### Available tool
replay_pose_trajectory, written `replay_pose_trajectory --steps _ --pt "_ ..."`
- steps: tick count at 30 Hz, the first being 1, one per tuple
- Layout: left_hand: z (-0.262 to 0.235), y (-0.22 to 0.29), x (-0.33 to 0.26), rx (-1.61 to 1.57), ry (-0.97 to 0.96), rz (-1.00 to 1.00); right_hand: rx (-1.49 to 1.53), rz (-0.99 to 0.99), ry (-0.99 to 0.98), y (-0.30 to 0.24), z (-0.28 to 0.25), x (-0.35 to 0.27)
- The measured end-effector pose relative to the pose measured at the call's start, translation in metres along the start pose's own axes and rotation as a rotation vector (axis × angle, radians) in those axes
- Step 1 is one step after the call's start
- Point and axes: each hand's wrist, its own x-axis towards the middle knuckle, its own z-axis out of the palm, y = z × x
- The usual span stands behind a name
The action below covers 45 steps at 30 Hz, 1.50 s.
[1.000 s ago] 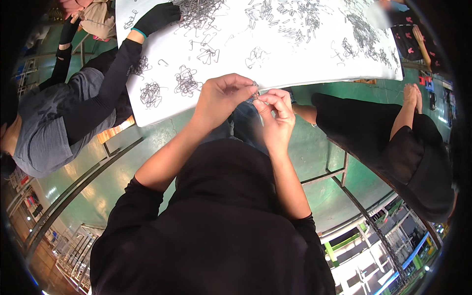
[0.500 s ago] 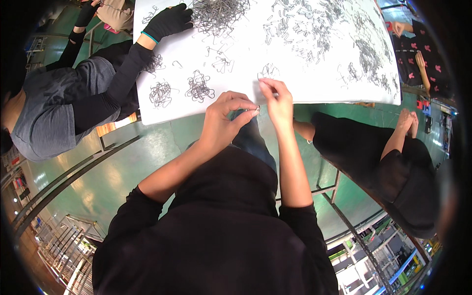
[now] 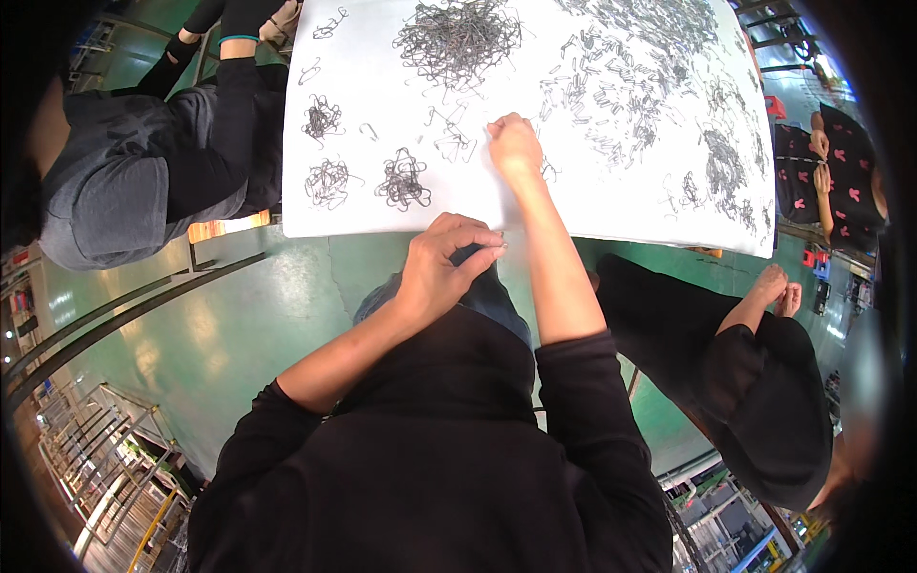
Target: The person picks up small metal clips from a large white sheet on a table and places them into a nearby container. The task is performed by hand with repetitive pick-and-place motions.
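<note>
— Where are my hands?

— My right hand [image 3: 516, 145] is stretched out onto the white surface [image 3: 611, 205], fingertips down among the loose wire clips [image 3: 457, 143]; whether that grip has closed on one, I cannot tell.

— And the left?

— My left hand [image 3: 444, 267] hangs just off the surface's near edge, fingers pinched together on something small and hidden.

— Nearby?

— Three tangled clip bundles [image 3: 403, 180] lie left of my right hand, and a big heap of clips [image 3: 458, 40] lies farther away.

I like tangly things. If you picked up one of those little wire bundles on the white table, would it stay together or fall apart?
Probably it stays together: each small wire bundle looks like hooked pieces snagged in a clump. It likely weighs little, being thin wire. Loose strands might catch neighbours near the right hand.
</note>
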Motion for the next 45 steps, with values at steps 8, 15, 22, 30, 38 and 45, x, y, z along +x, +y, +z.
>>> replay_pose_trajectory --steps 8,15,22,30,38,45 --pt "0.001 -0.001 -0.002 -0.011 -0.075 0.077 1.129 0.099 -0.197 0.019 -0.108 -0.121" --pt "0.005 0.005 0.0 0.011 -0.115 0.143 1.297 0.224 -0.057 0.004 -0.128 -0.183" --pt "0.015 0.012 0.005 -0.025 -0.142 0.128 1.284 0.232 0.031 0.007 -0.132 -0.199" --pt "0.029 0.017 0.013 -0.007 -0.172 0.225 1.198 0.095 0.301 0.007 -0.117 -0.193" --pt "0.042 -0.045 0.083 0.276 0.031 0.452 1.097 -0.105 0.506 0.016 -0.104 -0.187" --pt "0.079 -0.103 0.194 0.778 0.091 0.162 1.035 -0.073 0.434 0.028 -0.103 -0.184"
